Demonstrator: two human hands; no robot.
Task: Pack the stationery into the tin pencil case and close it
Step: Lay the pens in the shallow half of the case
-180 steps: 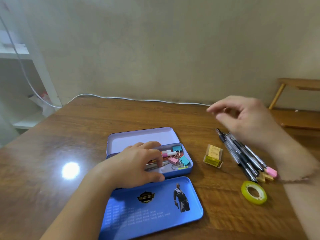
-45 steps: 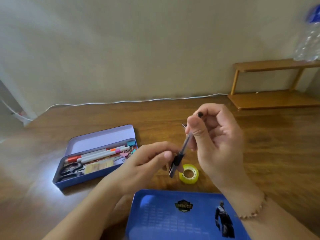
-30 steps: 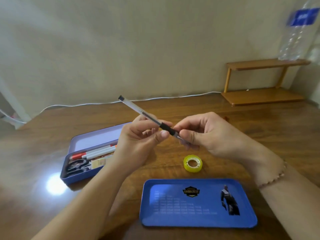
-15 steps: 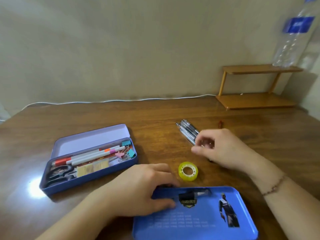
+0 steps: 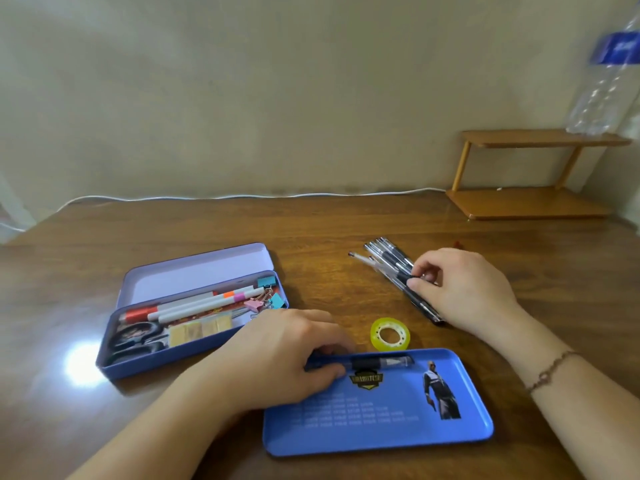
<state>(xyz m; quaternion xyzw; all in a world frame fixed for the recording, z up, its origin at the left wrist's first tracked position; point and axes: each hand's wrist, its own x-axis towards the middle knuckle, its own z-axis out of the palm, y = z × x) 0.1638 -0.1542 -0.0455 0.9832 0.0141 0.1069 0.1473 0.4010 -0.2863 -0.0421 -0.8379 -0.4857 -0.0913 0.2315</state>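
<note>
Half a second ago the left hand was laying a pen on the blue tray; now it is in nearly the same place, and its curled fingers hold the pen's left end against the tray's far edge. The right hand has moved only a little. It rests on the pens and pinches one dark grip between thumb and forefinger. One clear pen now lies a bit apart from the bundle, on its left.

The tin stands open toward the left side of the tabletop, with its pale lilac lid tilted back. It is a thin metal box with rounded corners. Inside it lie white markers, black-handled scissors, flat yellow pieces and small binder clips in pink and teal at the right end. The tray is a shallow, glossy metal rectangle with a printed figure and a badge, and it lies near the front edge. The tape, a small yellow-green translucent ring, lies flat between the tray and the pens. The tabletop is dark polished wood and shows a bright light reflection at the left.
</note>
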